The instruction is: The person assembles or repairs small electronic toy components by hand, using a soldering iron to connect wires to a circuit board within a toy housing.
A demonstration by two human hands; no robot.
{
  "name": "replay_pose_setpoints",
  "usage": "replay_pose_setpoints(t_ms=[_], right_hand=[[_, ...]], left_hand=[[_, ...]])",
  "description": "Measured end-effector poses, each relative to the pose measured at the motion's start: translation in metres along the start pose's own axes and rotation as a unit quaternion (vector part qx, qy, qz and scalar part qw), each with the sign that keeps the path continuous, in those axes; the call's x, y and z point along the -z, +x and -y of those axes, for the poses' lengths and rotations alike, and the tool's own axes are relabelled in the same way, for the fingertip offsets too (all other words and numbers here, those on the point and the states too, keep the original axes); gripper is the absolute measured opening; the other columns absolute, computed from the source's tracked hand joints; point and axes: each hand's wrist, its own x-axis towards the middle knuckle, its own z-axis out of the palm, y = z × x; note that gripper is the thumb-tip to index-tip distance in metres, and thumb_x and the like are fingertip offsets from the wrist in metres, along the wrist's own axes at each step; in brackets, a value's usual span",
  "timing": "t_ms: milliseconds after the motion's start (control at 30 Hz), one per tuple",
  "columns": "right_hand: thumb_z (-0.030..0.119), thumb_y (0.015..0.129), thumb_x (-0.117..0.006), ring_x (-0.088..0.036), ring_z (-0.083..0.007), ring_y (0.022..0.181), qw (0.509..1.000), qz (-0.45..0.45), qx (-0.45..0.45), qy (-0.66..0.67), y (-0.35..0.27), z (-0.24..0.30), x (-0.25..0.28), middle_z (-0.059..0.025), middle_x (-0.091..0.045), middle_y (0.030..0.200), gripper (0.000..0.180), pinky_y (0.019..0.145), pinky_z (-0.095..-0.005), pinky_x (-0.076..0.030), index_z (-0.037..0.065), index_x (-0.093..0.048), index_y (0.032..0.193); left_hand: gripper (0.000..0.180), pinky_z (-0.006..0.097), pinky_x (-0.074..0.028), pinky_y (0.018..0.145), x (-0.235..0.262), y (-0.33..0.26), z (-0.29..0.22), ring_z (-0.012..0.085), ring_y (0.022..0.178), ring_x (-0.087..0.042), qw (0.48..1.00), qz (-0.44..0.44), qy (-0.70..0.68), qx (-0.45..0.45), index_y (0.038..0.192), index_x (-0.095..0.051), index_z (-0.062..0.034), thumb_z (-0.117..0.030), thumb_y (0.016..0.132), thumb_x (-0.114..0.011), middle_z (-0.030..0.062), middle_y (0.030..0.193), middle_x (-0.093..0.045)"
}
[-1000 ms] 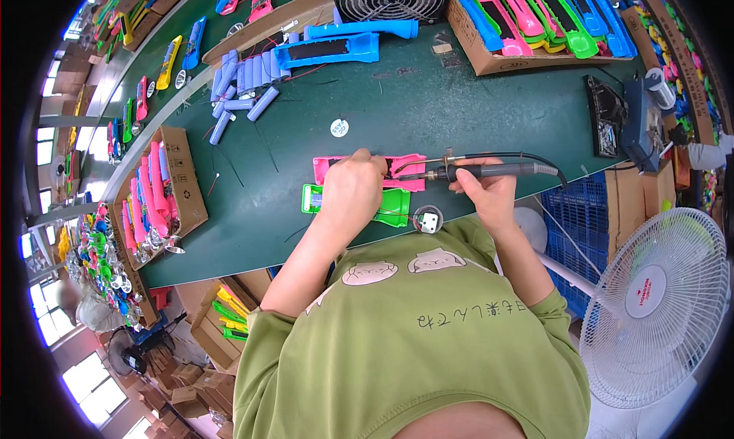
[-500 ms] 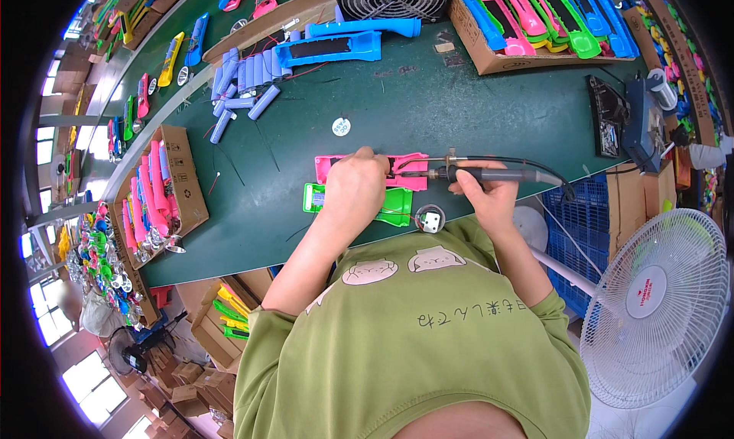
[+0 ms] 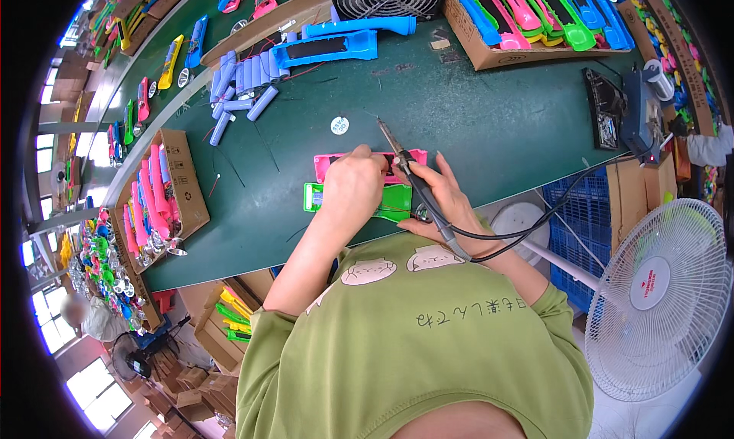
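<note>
Inspector: Two hands are over the bench in the head view. State the grip of each.

Technician: Right hand point(image 3: 443, 202) is closed around a soldering iron point(image 3: 417, 187), a slim dark handle with a thin metal tip that points up and to the left. The fingers wrap the handle fully. A black cord point(image 3: 527, 225) runs from the handle's lower end off to the right. Left hand point(image 3: 353, 187) is curled with its fingertips pressed down at the pink plastic housing point(image 3: 417, 158); whether it pinches anything small there cannot be told.

Inspector: Location of the workpieces?

Technician: The pink housing is a flat, elongated moulded shell lying on the dark green table mat point(image 3: 489, 110), directly under both hands. Just below it, touching or nearly so, lies a green plastic housing point(image 3: 397, 202) of similar form, partly covered by the left hand. The iron's shaft crosses over the pink shell.

Inspector: Surrounding items?

Technician: A small round white disc point(image 3: 339, 125) lies on the mat just above the pink shell. Farther up and left is a loose heap of pale blue cylindrical cells point(image 3: 241, 87). Two long blue housings point(image 3: 329, 48), smooth plastic with dark recesses, lie above those. A cardboard box point(image 3: 183, 187) at the left edge holds pink moulded parts; another cardboard box point(image 3: 497, 53) at the top holds mixed pink, green, blue and yellow parts. A white wire-guard pedestal fan point(image 3: 657, 286) stands to the right, beside blue plastic crates point(image 3: 589, 202).
</note>
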Motion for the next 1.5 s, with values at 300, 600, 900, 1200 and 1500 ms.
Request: replay_pose_setpoints(t_ms=[300, 600, 900, 1200, 1500], right_hand=[[0.007, 0.064, -0.071, -0.059, -0.0276, 0.088, 0.998, 0.014, 0.017, -0.064, 0.022, -0.008, 0.028, -0.0103, -0.06, 0.095, 0.075, 0.105, -0.0517, -0.012, 0.006, -0.027, 0.125], [0.013, 0.062, -0.074, -0.048, -0.0301, 0.111, 0.994, 0.023, -0.006, -0.103, 0.026, -0.013, 0.031, -0.0061, -0.057, 0.112, 0.074, 0.106, -0.0467, -0.018, 0.006, -0.032, 0.123], [0.01, 0.071, -0.067, -0.062, -0.0208, 0.069, 0.991, -0.128, 0.023, -0.039, 0.003, -0.008, 0.028, -0.0078, -0.066, 0.086, 0.036, 0.102, -0.0479, -0.024, 0.004, -0.052, 0.103], [-0.001, 0.077, -0.058, -0.063, -0.0176, 0.078, 0.948, -0.238, -0.06, 0.204, -0.044, -0.011, 0.002, -0.0134, -0.058, 0.095, 0.027, 0.094, -0.0436, -0.039, -0.001, -0.05, 0.104], [-0.003, 0.078, -0.057, -0.061, -0.0195, 0.08, 0.886, -0.272, -0.149, 0.343, -0.04, -0.01, -0.009, -0.0193, -0.036, 0.125, 0.024, 0.067, -0.0263, -0.054, -0.004, -0.051, 0.101]], left_hand=[[0.019, 0.03, -0.047, 0.062, 0.053, -0.034, 0.032, 0.0214, 0.071, -0.056, 0.983, -0.106, -0.071, -0.133, 0.086, -0.063, -0.0006, -0.002, 0.067, -0.06, 0.0092, 0.078, -0.057], [0.025, 0.031, -0.047, 0.066, -0.001, -0.031, 0.027, 0.0215, 0.078, -0.054, 0.958, -0.107, -0.06, -0.26, 0.087, -0.061, -0.0028, -0.005, 0.062, -0.061, 0.0067, 0.089, -0.055], [0.019, 0.032, -0.042, 0.059, -0.021, -0.028, -0.003, 0.0215, 0.075, -0.052, 0.969, -0.206, -0.127, -0.053, 0.076, -0.06, -0.006, 0.001, 0.061, -0.069, 0.005, 0.079, -0.054], [0.012, 0.031, -0.045, 0.072, -0.008, -0.033, -0.004, 0.0224, 0.086, -0.053, 0.957, -0.147, -0.242, 0.062, 0.07, -0.058, -0.0013, 0.006, 0.064, -0.065, 0.0103, 0.093, -0.051], [0.012, 0.031, -0.045, 0.071, -0.012, -0.033, -0.003, 0.0231, 0.086, -0.053, 0.958, -0.162, -0.23, 0.054, 0.069, -0.057, -0.0012, 0.005, 0.062, -0.065, 0.0106, 0.093, -0.051]])
